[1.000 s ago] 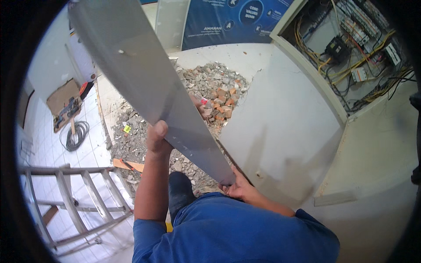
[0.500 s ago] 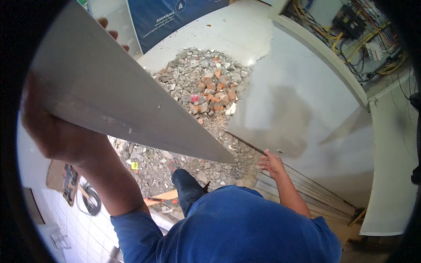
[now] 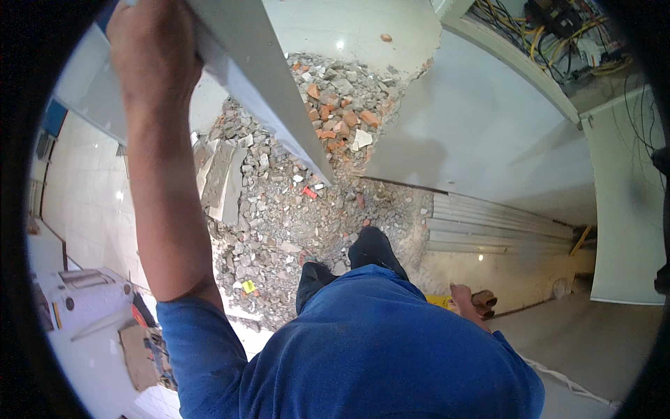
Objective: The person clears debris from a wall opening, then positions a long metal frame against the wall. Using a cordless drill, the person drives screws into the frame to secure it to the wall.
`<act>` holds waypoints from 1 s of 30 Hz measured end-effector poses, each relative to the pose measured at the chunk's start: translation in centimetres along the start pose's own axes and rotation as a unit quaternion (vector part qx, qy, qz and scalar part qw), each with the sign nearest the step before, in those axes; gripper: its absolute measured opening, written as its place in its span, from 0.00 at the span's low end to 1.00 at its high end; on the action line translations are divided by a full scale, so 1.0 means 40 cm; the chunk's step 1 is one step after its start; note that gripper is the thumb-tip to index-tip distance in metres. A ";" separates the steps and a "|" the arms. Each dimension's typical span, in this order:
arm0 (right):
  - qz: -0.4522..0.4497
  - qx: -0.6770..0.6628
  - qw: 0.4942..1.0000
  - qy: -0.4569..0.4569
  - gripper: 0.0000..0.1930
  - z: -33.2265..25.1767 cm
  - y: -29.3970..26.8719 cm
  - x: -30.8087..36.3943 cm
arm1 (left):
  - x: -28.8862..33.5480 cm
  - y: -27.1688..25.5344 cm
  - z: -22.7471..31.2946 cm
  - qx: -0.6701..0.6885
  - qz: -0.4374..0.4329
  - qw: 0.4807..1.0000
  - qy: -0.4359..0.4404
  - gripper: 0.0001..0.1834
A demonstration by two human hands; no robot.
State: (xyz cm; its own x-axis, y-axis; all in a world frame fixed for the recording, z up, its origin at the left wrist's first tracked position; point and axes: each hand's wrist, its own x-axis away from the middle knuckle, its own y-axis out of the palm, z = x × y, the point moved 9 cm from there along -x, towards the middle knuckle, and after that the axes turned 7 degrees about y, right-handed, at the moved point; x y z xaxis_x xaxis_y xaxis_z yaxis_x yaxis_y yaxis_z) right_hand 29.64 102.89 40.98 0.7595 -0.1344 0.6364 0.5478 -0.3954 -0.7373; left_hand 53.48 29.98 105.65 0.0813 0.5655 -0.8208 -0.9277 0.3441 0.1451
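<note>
Left hand: fingers gripping grey panel by its edge
Right hand: low, beside yellow object; finger state can't tell
Grey panel: upper left-centre, slanted, lower end over rubble; contact unclear

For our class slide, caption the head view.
A left hand holds a long grey panel before scattered rubble.

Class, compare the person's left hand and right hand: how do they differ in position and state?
The left hand is at the picture's upper left; the right hand is low, beside the blue shirt.
The left hand grips a grey panel; the right hand is off it.
The left hand looks larger than the right hand.
Both are bare.
</note>
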 end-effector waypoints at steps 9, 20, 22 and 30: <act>-0.089 -0.146 0.981 0.095 0.28 -0.042 0.307 0.102 | -0.044 0.250 -0.201 0.113 -0.092 0.989 0.030 0.33; 0.004 -0.052 0.999 0.015 0.33 -0.386 0.301 -0.102 | -0.021 0.513 -0.563 0.045 -0.139 0.985 -0.087 0.17; -0.008 -0.096 0.995 0.013 0.31 -0.407 0.257 -0.122 | -0.001 0.543 -0.578 0.041 -0.127 0.990 -0.035 0.14; 0.057 -0.273 0.959 0.040 0.30 -0.451 0.164 -0.073 | -0.045 0.656 -0.602 0.098 -0.147 0.984 -0.039 0.14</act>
State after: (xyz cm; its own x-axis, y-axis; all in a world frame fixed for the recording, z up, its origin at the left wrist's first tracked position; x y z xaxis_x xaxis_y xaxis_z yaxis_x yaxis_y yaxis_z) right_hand 24.68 84.29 38.35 0.7622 -0.2652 0.5905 0.1809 -0.7887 -0.5876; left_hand 20.23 19.93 97.64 0.3694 0.4727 -0.8001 -0.7724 0.6349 0.0185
